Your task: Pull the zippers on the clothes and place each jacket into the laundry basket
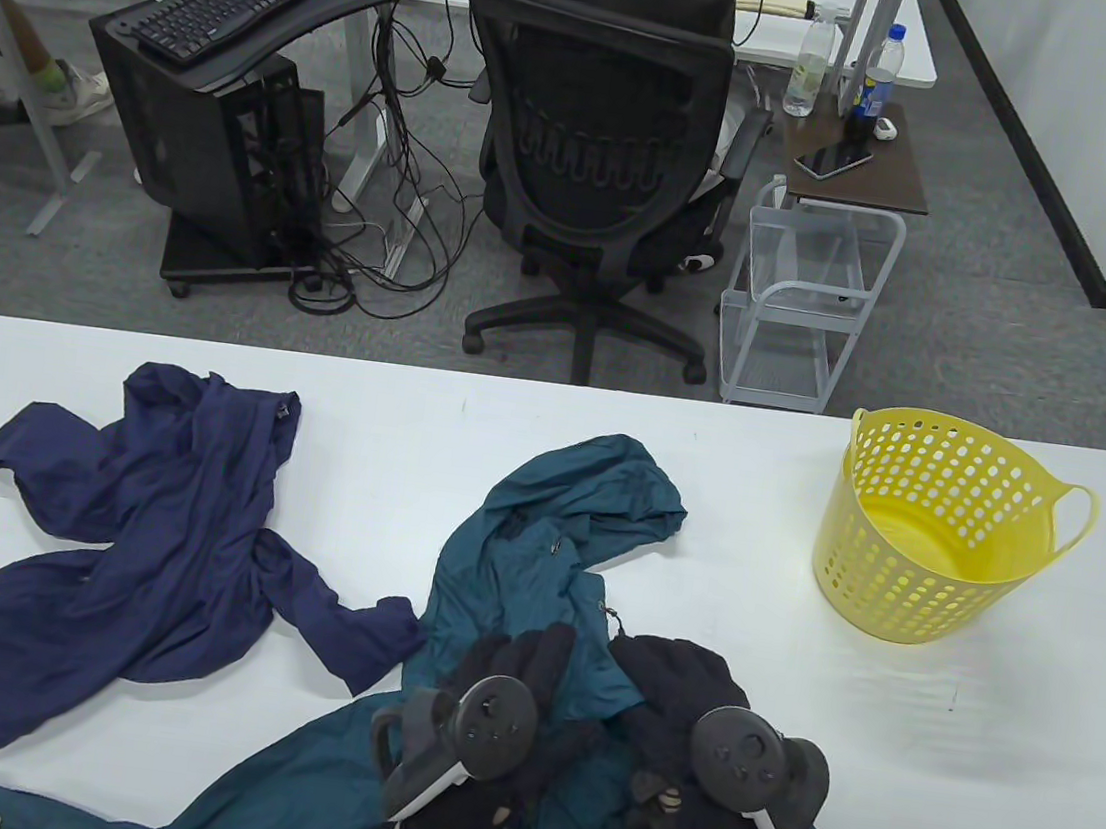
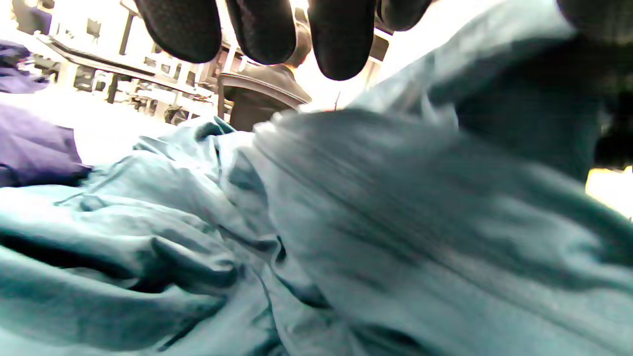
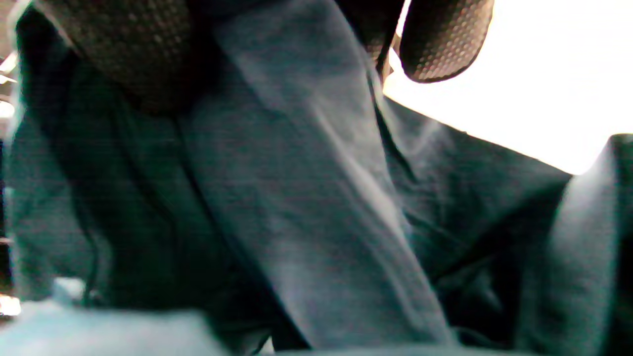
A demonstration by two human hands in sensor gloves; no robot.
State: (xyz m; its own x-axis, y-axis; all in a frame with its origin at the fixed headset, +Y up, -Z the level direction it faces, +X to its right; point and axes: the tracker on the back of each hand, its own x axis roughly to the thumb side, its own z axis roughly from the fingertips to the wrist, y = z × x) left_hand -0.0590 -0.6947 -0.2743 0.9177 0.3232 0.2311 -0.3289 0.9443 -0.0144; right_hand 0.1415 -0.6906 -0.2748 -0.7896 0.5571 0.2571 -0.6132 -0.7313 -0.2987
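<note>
A teal jacket lies crumpled at the table's front middle, its hood toward the far side. A small zipper pull shows on its front edge. My left hand rests on the jacket with its fingers stretched out over the fabric. Just right of it, my right hand is curled, and its fingers pinch a raised fold of the teal jacket. A navy jacket lies spread at the left. The yellow laundry basket stands on the table's right side and holds nothing.
One navy sleeve reaches to the teal jacket's left edge. Bare white table separates the teal jacket from the basket. Beyond the far edge stand an office chair and a small white cart.
</note>
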